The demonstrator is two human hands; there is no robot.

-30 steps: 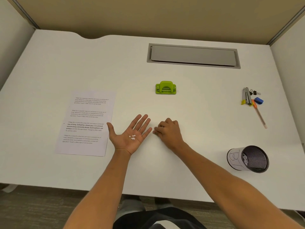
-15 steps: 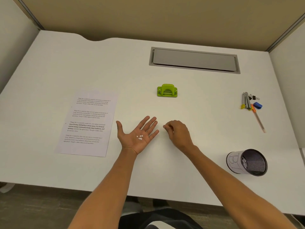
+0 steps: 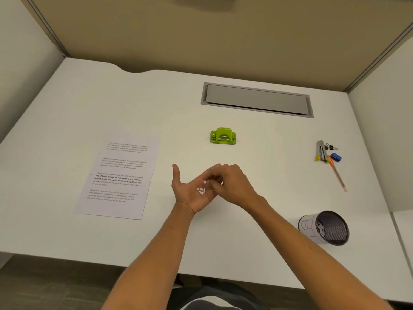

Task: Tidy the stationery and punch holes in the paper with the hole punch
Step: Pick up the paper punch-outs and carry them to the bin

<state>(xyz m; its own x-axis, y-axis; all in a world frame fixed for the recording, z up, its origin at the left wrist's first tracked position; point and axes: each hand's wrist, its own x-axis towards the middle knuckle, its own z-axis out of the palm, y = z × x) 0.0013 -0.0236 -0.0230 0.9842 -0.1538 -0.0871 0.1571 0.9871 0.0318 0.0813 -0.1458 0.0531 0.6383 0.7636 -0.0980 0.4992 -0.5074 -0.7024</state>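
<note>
The left hand [image 3: 192, 191] lies palm up, fingers relaxed, holding paper dots [image 3: 201, 190], while the right hand [image 3: 234, 184] has curled fingers above them, grasp unclear

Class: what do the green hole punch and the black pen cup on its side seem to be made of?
Hole punch: likely moulded plastic, with a smooth, uniform bright green shell and rounded edges.
Pen cup: probably metal mesh, judging by the fine dark grid inside and solid dark rim; a white label wraps its outside.

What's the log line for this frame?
left hand: palm up, holds chads | right hand: over palm, blurred | punch: untouched
</note>
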